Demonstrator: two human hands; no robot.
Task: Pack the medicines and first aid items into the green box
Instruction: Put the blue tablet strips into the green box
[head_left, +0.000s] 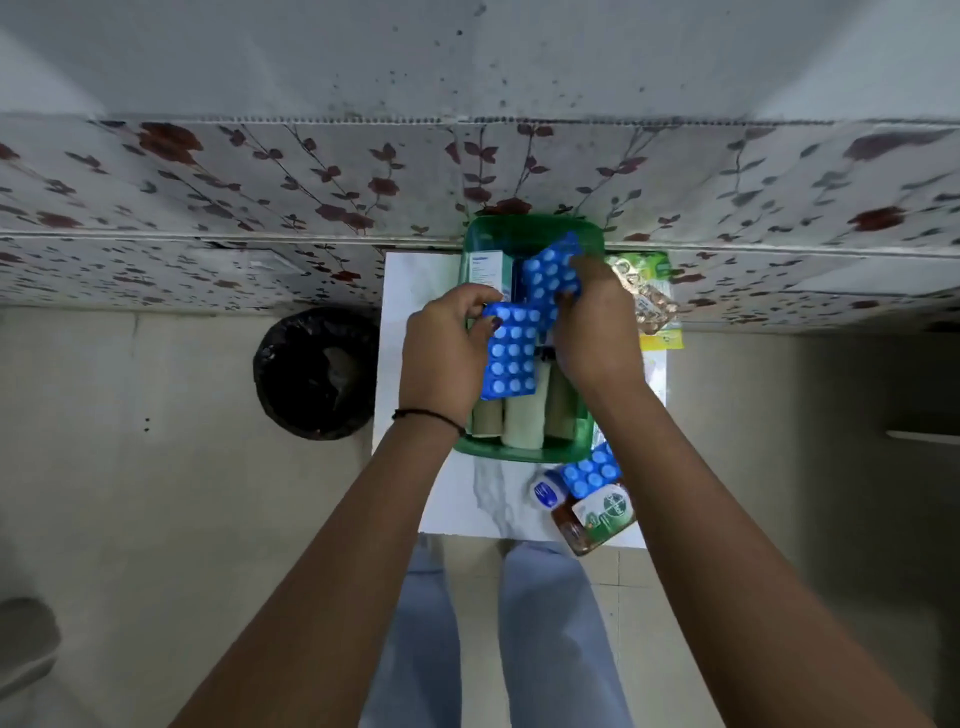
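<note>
Gripping blue blister packs (511, 351), both hands (449, 353) over green box (480, 234).

Print on the bottle (602, 514) and carton (485, 270) is too blurred to read.

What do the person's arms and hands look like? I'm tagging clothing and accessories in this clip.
Both forearms are bare, with no sleeves in view. The left hand has a thin dark thread band at the wrist and dark-painted nails. The right hand shows no band, ring or watch.
</note>
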